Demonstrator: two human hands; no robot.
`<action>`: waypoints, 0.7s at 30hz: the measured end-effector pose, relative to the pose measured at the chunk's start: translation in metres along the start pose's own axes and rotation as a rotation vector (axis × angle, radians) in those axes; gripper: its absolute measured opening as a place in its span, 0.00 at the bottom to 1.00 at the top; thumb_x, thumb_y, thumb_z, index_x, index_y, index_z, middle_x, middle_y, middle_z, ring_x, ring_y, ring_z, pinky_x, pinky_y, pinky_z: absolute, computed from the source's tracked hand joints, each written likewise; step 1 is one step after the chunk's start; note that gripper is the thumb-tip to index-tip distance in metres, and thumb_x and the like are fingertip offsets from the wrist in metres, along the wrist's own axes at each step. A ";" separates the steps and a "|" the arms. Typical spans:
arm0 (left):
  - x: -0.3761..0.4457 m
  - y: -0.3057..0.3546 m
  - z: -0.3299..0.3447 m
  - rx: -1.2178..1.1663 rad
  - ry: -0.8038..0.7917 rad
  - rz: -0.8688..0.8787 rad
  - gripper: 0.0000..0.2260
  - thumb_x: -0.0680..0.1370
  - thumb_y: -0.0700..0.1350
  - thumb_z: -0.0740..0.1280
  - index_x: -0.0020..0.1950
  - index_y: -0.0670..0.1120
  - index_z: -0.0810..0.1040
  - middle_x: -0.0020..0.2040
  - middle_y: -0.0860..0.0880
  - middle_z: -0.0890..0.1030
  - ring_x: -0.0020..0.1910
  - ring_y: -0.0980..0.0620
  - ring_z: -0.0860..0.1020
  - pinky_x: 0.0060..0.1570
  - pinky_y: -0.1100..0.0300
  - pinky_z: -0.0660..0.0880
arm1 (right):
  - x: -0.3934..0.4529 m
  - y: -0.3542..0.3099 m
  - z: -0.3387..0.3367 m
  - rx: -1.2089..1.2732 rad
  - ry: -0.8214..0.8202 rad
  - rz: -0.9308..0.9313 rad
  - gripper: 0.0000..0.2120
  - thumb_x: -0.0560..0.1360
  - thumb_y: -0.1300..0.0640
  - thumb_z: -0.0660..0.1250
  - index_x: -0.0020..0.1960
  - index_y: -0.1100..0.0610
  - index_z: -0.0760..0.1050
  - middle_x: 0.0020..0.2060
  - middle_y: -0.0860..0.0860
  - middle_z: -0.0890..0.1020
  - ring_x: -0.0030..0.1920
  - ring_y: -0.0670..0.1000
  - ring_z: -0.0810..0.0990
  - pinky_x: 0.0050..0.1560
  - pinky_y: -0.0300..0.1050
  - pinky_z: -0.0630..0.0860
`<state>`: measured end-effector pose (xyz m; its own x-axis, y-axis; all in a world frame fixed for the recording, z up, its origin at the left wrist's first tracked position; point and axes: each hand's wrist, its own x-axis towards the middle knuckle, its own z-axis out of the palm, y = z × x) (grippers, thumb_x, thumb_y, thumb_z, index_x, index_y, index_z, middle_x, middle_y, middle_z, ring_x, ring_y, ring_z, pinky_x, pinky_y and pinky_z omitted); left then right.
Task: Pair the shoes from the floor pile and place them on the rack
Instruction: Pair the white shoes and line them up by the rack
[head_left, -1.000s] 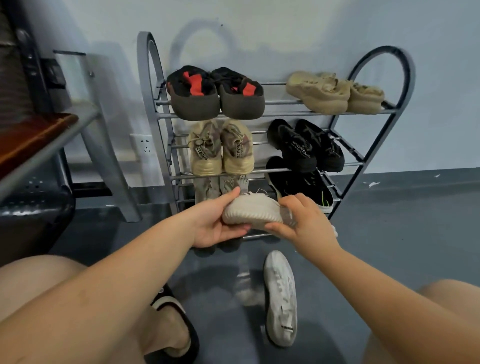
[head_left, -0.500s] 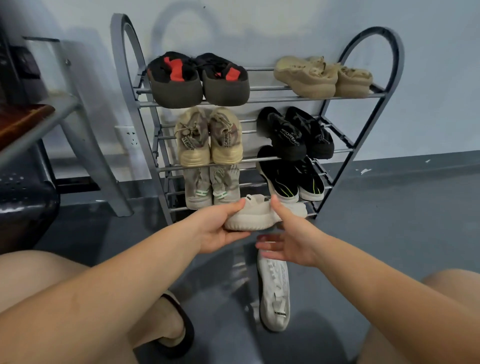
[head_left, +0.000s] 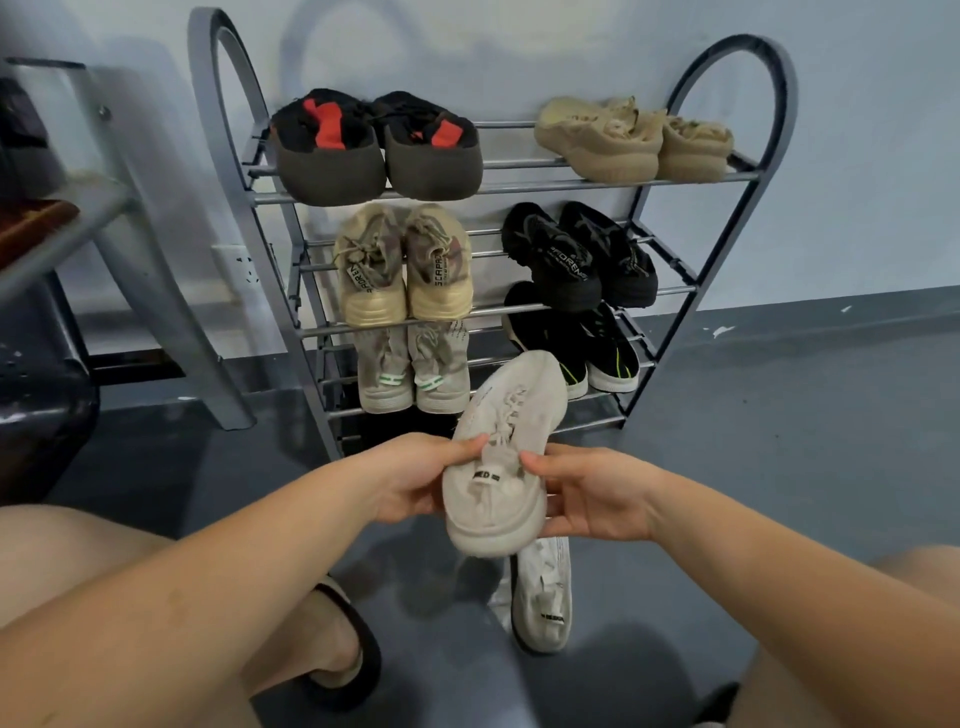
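Observation:
I hold a white knit sneaker (head_left: 506, 447) in the air in front of the rack's lowest shelves, toe pointing away, heel toward me. My left hand (head_left: 415, 480) grips its left side and my right hand (head_left: 592, 493) grips its right side, thumbs on top near the laces. Its white mate (head_left: 543, 597) lies on the floor just below, partly hidden by the held shoe. The grey metal rack (head_left: 727, 176) stands against the wall with several pairs on its shelves.
On the rack sit black-and-red shoes (head_left: 374, 145), tan shoes (head_left: 634, 137), beige sneakers (head_left: 402, 265), black sneakers (head_left: 576, 254), grey sneakers (head_left: 413, 369) and black-and-white shoes (head_left: 597, 348). A metal bench frame (head_left: 156, 249) stands left. My sandalled foot (head_left: 343, 649) rests on the grey floor.
The white sneaker was held sideways low by the rack; now it is turned lengthwise, toe away, and lifted toward me, with my right hand gripping it again.

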<state>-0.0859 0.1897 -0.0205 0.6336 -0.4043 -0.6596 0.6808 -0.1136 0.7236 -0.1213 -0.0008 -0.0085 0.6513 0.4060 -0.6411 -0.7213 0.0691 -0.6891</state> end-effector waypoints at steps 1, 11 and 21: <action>0.002 -0.004 0.001 0.009 0.005 0.016 0.12 0.78 0.48 0.63 0.58 0.44 0.78 0.52 0.46 0.83 0.48 0.50 0.80 0.53 0.56 0.76 | -0.001 0.002 -0.002 -0.013 0.000 -0.005 0.21 0.67 0.53 0.70 0.59 0.55 0.76 0.49 0.53 0.82 0.48 0.52 0.81 0.51 0.49 0.81; 0.019 -0.033 0.014 0.051 -0.088 -0.041 0.12 0.79 0.49 0.62 0.60 0.47 0.75 0.54 0.47 0.82 0.50 0.50 0.81 0.52 0.54 0.78 | 0.006 0.027 -0.035 -0.120 0.183 0.058 0.14 0.75 0.54 0.68 0.60 0.53 0.76 0.54 0.53 0.82 0.53 0.54 0.81 0.53 0.51 0.78; 0.073 -0.086 0.006 0.097 -0.044 -0.208 0.06 0.81 0.45 0.60 0.56 0.48 0.73 0.50 0.48 0.81 0.48 0.50 0.80 0.49 0.55 0.78 | 0.057 0.072 -0.067 -0.143 0.202 0.183 0.18 0.75 0.55 0.69 0.64 0.56 0.74 0.50 0.52 0.82 0.49 0.52 0.80 0.46 0.48 0.78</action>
<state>-0.1005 0.1642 -0.1296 0.4651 -0.4019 -0.7888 0.7552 -0.2848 0.5904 -0.1204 -0.0335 -0.1172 0.5580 0.2094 -0.8030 -0.7996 -0.1233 -0.5878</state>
